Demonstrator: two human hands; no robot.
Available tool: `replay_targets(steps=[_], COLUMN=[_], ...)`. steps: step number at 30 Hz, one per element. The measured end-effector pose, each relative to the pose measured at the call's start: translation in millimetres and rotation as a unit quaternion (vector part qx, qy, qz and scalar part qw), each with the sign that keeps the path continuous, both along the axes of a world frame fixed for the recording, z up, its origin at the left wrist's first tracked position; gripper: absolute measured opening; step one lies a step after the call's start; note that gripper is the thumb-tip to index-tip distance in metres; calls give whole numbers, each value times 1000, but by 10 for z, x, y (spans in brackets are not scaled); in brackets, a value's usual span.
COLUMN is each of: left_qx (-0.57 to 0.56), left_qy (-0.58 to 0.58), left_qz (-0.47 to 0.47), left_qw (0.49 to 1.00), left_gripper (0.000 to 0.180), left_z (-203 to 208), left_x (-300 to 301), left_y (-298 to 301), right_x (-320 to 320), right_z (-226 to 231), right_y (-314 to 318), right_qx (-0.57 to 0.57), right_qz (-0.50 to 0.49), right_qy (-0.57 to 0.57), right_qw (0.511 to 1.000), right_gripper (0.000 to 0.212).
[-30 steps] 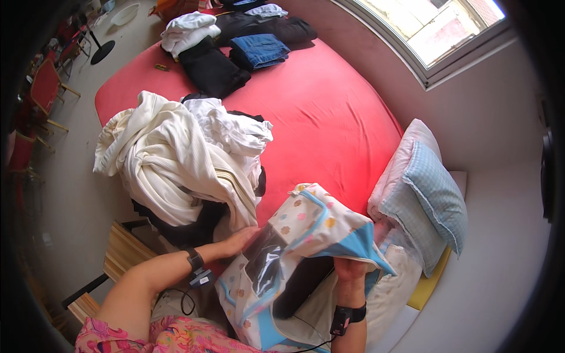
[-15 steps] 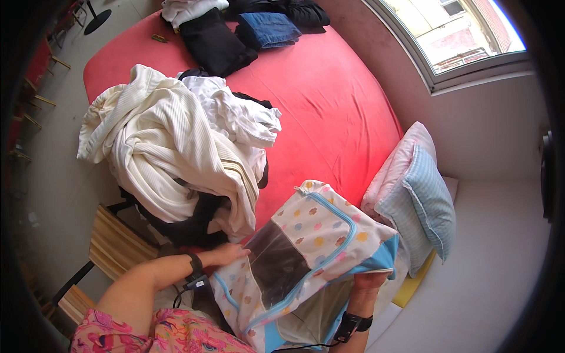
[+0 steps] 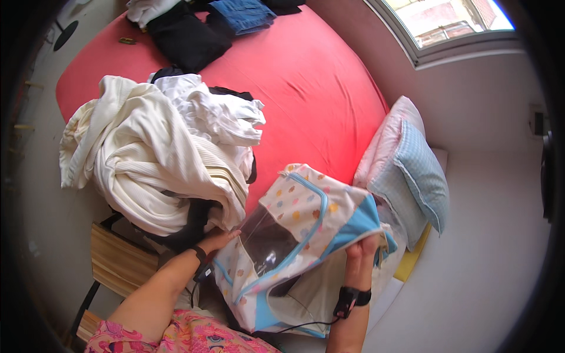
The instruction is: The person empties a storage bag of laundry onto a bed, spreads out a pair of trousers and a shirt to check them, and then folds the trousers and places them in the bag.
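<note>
Down at the red-sheeted bed's (image 3: 318,106) near edge, a flower-printed white fabric bag (image 3: 299,236) with blue trim stood right of the cream ribbed garment (image 3: 153,159). The right hand's (image 3: 363,246) fingers gripped its open rim; the left hand (image 3: 219,240) touched its side, though I couldn't tell whether it pinched.

Daylight from the window (image 3: 453,23) at upper right, its view partly washed out. I get white glints on the bag's clear panel (image 3: 271,238). Bed (image 3: 312,94) edge bows; black fisheye rim. Left-hand floor (image 3: 41,188) dimmer, soft toward the edge.
</note>
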State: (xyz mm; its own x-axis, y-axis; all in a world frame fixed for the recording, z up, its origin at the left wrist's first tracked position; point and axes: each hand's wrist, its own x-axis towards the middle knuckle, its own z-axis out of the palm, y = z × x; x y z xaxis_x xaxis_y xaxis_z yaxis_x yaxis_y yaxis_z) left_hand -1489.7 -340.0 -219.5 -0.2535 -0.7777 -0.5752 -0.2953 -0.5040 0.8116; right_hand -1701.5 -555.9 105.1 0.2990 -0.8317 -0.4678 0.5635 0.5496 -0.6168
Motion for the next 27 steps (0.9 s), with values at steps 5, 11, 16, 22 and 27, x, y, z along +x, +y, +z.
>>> replay_targets(steps=[5,11,16,22,27], left_qx=[-47,31,24,-89,-258], left_qy=[-88,-70,-2,19,-61], left_qz=[-17,-26,-46,58,24], left_qw=[995,997,999,994,964], left_gripper=[50,47,43,63,92], left_z=[176,865,1133,2245,2613], left_x=[97,152,390,348,-103], left_y=[-109,-224,-380,-813,-928], right_x=[174,233,-66,-737,-1897], right_z=[-252,-286,5,335,-53], right_y=[-666,-684,-343,335,1274], right_qx=[85,95,107,29,-37], right_qz=[-1,-40,26,61,144], right_qy=[14,168,221,375,773], right_qw=[996,980,969,925,617], right_gripper=[33,32,41,48,77])
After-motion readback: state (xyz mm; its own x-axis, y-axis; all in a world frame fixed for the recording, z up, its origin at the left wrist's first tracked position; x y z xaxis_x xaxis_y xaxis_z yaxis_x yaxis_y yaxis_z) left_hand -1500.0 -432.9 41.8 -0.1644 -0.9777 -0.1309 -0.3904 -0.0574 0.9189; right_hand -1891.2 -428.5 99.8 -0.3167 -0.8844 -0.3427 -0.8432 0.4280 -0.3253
